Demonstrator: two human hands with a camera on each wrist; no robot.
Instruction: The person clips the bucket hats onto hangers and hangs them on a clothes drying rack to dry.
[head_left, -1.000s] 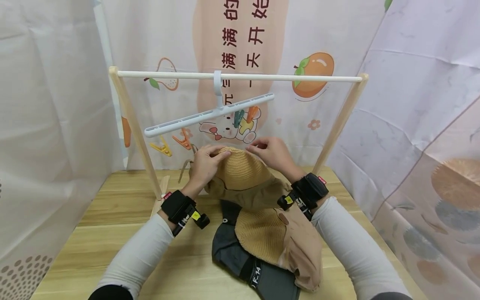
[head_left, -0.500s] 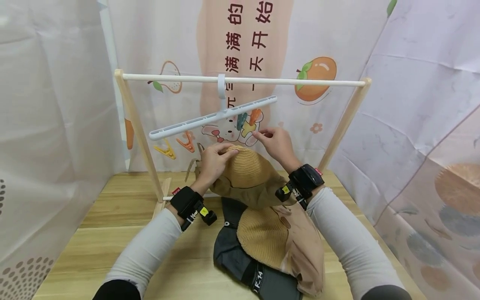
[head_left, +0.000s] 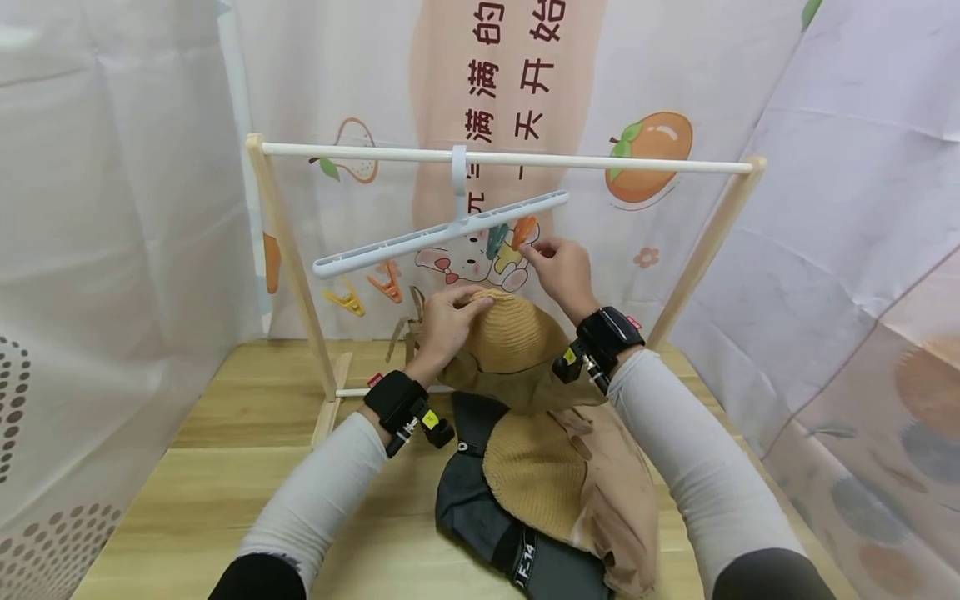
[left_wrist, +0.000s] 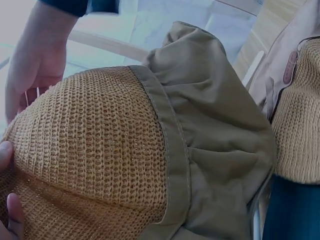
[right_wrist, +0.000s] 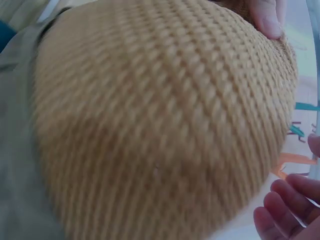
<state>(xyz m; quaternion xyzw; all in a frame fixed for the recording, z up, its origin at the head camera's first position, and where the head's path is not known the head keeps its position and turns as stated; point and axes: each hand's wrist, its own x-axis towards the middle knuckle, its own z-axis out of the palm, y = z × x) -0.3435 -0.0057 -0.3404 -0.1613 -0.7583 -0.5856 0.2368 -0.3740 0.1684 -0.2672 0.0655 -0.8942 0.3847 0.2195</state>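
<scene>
My left hand [head_left: 448, 323] pinches the crown of a sun hat [head_left: 516, 337] with a tan knitted top and an olive-brown cloth brim. In the left wrist view the knitted crown [left_wrist: 95, 140] fills much of the picture, and only fingertips show at its edge. My right hand [head_left: 561, 271] is raised beside an orange clip [head_left: 523, 232] under the right half of a pale hanger [head_left: 442, 236]. In the right wrist view the right hand's fingers [right_wrist: 280, 205] stand apart from its thumb, close to the clip. A teal clip [head_left: 497, 242] is just left of it.
The hanger hooks over a white rod [head_left: 360, 153] on wooden posts [head_left: 292, 267]. A yellow clip [head_left: 345, 298] and another orange clip [head_left: 386, 283] are below its left half. A pinkish-tan sun hat [head_left: 536, 475] lies over a dark cap [head_left: 480, 500] on the wooden table [head_left: 225, 500].
My right hand has risen from near the hat's crown to the orange clip under the hanger. My left hand still holds the hat. The head view has shifted slightly.
</scene>
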